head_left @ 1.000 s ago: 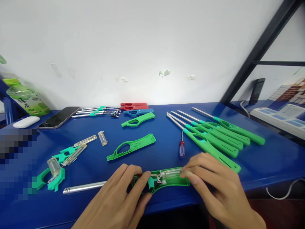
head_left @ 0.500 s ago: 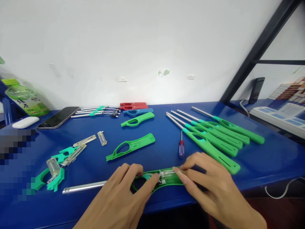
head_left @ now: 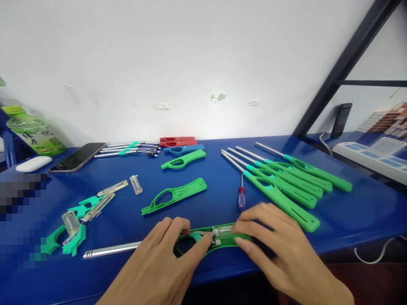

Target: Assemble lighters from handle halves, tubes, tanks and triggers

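Observation:
An opened green stick lighter [head_left: 227,242] lies near the table's front edge, its metal tube [head_left: 111,250] pointing left. Inside its half shell sits a clear fuel tank [head_left: 222,231], partly under my fingers. My left hand [head_left: 165,250] grips the lighter around the trigger opening, thumb and fingers pressing on the parts beside the tank. At the handle end is my right hand [head_left: 270,245], fingertips on the tank's right end and thumb on the shell's near side. Behind lies a loose green half shell [head_left: 187,192]. A screwdriver [head_left: 242,199] with a purple-red handle rests beyond my right hand.
Several closed green lighters [head_left: 286,180] lie at right. Clear tanks and teal pieces [head_left: 73,241] are at left. Toward the wall are metal tubes with wires [head_left: 127,149], red shells [head_left: 178,142], a blue shell [head_left: 184,149], a phone [head_left: 79,156] and a bottle [head_left: 34,133].
My right thumb has moved off the tank's end down to the shell's near side, and its fingers have shifted slightly. My left hand stays in place on the lighter.

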The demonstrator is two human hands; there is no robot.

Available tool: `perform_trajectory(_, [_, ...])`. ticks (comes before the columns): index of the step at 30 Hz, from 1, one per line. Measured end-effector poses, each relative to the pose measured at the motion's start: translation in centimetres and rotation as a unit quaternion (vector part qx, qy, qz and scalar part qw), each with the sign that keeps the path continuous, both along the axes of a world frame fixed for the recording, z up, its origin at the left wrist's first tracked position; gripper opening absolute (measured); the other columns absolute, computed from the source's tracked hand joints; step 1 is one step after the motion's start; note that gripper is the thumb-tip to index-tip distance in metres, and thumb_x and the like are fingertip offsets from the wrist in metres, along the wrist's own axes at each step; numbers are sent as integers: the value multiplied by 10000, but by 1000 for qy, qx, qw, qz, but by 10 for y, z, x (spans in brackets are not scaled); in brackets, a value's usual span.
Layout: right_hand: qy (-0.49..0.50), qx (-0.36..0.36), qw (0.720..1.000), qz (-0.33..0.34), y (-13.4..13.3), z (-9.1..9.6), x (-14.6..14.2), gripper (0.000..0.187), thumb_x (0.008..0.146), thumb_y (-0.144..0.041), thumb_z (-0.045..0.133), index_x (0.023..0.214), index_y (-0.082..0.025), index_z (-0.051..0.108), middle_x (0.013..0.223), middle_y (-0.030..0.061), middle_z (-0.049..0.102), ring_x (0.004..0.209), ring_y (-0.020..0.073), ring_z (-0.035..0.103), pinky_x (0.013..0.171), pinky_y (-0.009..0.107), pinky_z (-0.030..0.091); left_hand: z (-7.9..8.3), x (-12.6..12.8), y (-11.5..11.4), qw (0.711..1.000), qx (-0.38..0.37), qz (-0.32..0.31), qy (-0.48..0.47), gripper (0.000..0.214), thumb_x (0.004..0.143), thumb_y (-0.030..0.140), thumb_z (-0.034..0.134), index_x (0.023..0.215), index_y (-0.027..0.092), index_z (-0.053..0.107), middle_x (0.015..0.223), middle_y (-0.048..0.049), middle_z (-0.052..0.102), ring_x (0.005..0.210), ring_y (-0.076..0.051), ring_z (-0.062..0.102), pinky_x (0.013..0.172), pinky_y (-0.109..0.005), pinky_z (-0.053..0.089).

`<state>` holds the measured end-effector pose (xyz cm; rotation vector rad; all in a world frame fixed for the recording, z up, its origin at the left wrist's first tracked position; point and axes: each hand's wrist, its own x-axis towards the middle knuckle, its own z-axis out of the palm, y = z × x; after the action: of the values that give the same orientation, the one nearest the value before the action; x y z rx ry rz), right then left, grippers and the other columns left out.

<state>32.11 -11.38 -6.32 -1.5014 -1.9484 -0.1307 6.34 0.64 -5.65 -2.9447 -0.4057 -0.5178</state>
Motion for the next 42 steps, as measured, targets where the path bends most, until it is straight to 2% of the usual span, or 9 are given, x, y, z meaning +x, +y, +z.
perform_trajectory(4, [-11, -5, 1000, 3, -1, 1, -1, 129, 1138, -290, 546, 1179, -272, 667, 1077, 20, 712, 914, 180, 658, 835, 349, 504, -3, 0, -2, 1000, -11, 16, -14, 520, 1038, 99, 477, 1525, 266, 550, 1189, -97, 663, 959, -239, 702, 872, -393, 663])
perform_trajectory(8, [-17, 13, 1000, 4, 0, 0, 0, 142, 1130, -263, 558, 1194, -276, 684, 1071, 25, 712, 923, 189, 662, 848, 358, 505, -7, -1, -3, 999, -11, 23, -48, 381, 1121, 249, 470, 1492, 212, 549, 1278, -103, 677, 1145, -270, 707, 986, -410, 650])
perform_trajectory(16, [-33, 26, 999, 7, -1, -2, 2, 163, 1101, -171, 574, 1153, -256, 703, 1058, 45, 711, 879, 200, 644, 801, 366, 502, -4, 0, -3, 998, -3, 19, -55, 368, 1104, 186, 433, 1445, 218, 568, 1264, -96, 671, 1154, -262, 702, 976, -393, 647])
perform_trajectory(22, [-40, 29, 999, 19, -1, -1, 3, 179, 1093, -168, 590, 1182, -256, 718, 1045, 43, 720, 872, 197, 641, 791, 362, 515, -1, 8, -8, 998, -10, 32, -48, 420, 1035, 114, 430, 1419, 210, 571, 1210, -107, 660, 1052, -260, 700, 888, -391, 664])
perform_trajectory(28, [-36, 28, 999, 26, 0, 2, -1, 147, 1095, -197, 604, 1042, -233, 736, 999, 34, 745, 830, 183, 645, 755, 352, 505, -3, 10, -10, 999, 18, 26, -41, 442, 960, 75, 456, 1357, 217, 589, 1174, -120, 648, 993, -278, 699, 863, -427, 650])
perform_trajectory(34, [-11, 25, 999, 39, -1, -2, 1, 134, 1095, -176, 606, 1140, -241, 714, 1058, 24, 772, 927, 190, 673, 841, 357, 531, -8, 6, -9, 998, 64, 19, -16, 466, 975, 85, 443, 1400, 208, 587, 1281, -147, 660, 1122, -305, 693, 971, -447, 624])
perform_trajectory(38, [-9, 23, 999, 38, -1, -4, 2, 181, 1089, -170, 620, 1236, -251, 688, 1093, 17, 784, 953, 193, 685, 874, 368, 544, -8, 4, -9, 998, 64, 18, -19, 455, 986, 96, 450, 1404, 204, 596, 1279, -150, 658, 1128, -303, 691, 972, -440, 626])
perform_trajectory(42, [17, 15, 999, 38, -1, -3, 1, 176, 1086, -145, 615, 1195, -258, 693, 1084, 11, 776, 935, 173, 696, 844, 346, 555, -7, 5, -8, 998, 37, 17, -43, 414, 1014, 92, 448, 1376, 189, 623, 1258, -151, 647, 1090, -293, 690, 949, -436, 632])
